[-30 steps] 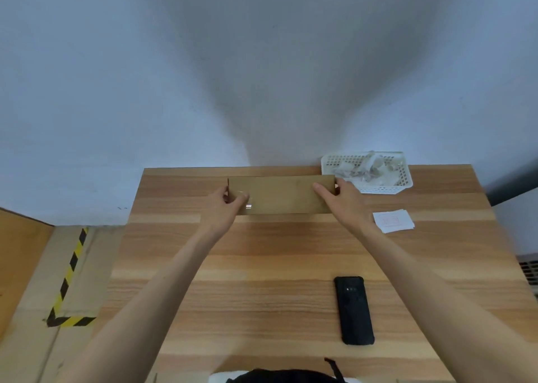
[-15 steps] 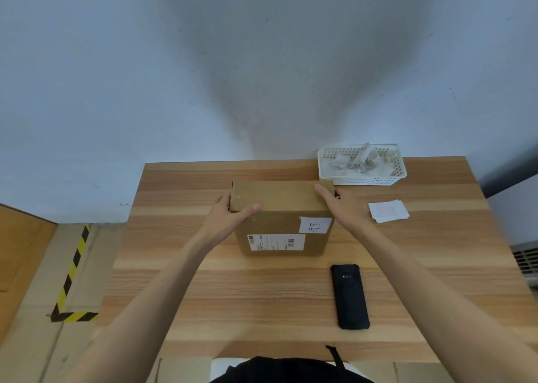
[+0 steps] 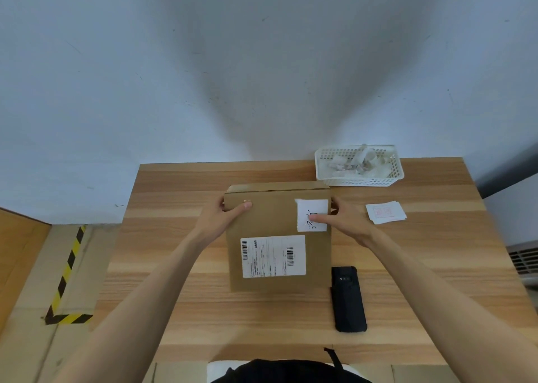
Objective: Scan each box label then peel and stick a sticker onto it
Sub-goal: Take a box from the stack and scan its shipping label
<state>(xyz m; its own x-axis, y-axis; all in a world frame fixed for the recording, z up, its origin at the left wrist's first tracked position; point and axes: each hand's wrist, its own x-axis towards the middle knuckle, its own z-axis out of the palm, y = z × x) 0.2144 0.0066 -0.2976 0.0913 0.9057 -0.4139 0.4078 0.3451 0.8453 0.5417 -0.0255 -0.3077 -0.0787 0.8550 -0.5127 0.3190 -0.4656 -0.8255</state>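
A brown cardboard box lies flat in the middle of the wooden table. Its upper face carries a white shipping label with barcodes and a small white sticker with dark handwriting near its far right corner. My left hand grips the box's far left corner, thumb on the top face. My right hand grips the far right edge, its thumb lying across the small sticker. A black handheld scanner lies on the table just right of the box.
A small stack of white stickers with red print sits on the table to the right. A white perforated basket holding crumpled paper backings stands at the far right against the wall. Floor with yellow-black tape lies to the left.
The box has tipped from standing on edge at the far side to lying flat, closer to me. Its label and small sticker now face up. Both hands stayed on its far corners.
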